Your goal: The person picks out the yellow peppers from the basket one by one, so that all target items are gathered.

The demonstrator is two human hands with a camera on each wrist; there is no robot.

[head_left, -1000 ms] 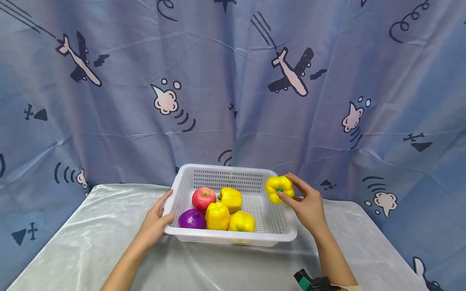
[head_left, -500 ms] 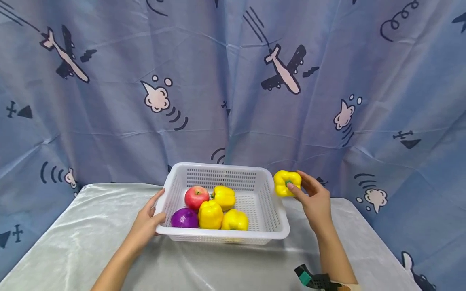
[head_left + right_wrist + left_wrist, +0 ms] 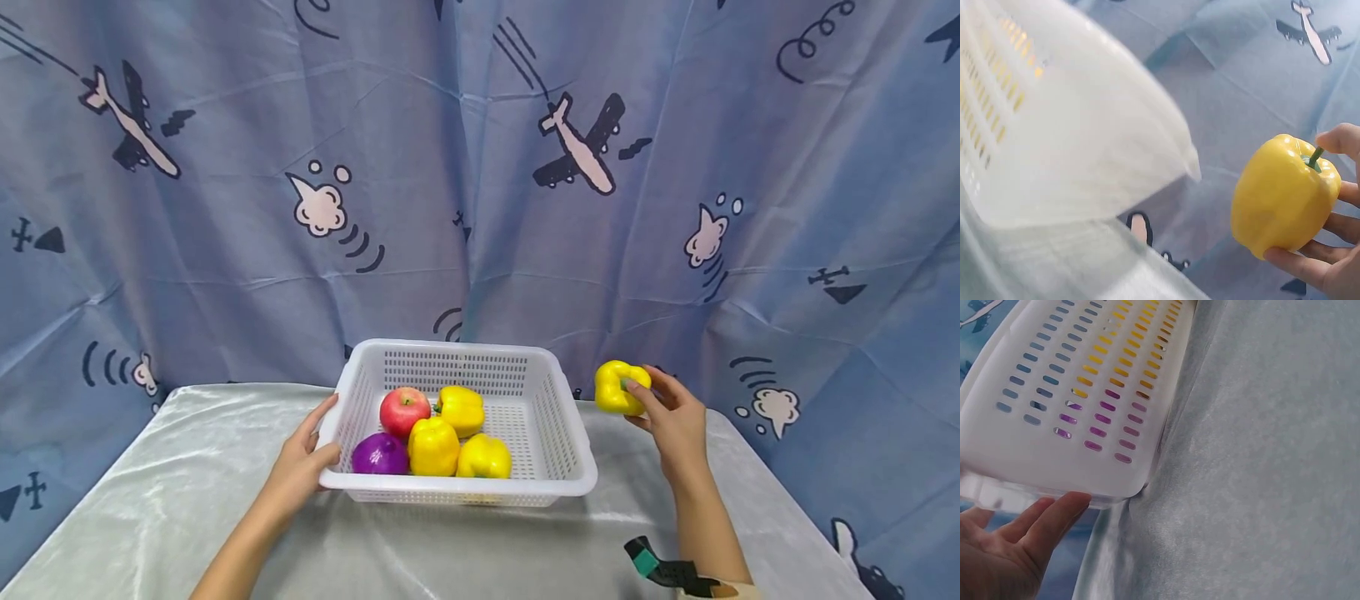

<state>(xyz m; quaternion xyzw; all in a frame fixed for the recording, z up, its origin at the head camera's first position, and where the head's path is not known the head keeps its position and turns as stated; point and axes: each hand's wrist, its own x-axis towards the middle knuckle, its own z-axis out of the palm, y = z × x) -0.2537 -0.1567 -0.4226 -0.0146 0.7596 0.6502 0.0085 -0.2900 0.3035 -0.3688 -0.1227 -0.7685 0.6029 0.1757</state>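
Note:
A white plastic basket (image 3: 517, 492) with slotted walls stands on the table. Inside it, toward the left, are a red apple (image 3: 405, 410), a shiny purple round item (image 3: 380, 454) and yellow bell peppers (image 3: 433, 447). My left hand (image 3: 300, 458) holds the basket's left rim, thumb nearer me; in the left wrist view its fingertips (image 3: 1075, 503) meet the rim. My right hand (image 3: 678, 421) grips another yellow bell pepper (image 3: 617, 387) in the air, right of the basket. The right wrist view shows the thumb at this pepper's green stem (image 3: 1315, 157), with other fingers around its side and base.
A pale, shiny cloth (image 3: 187, 500) covers the table. Behind it hangs a blue curtain (image 3: 405, 167) printed with airplanes. A black and green strap (image 3: 667, 573) is on the right wrist.
My right hand has carried the yellow bell pepper from above the basket's right rim out to the right, clear of it. My left hand stays at the rim. The head view shifted slightly.

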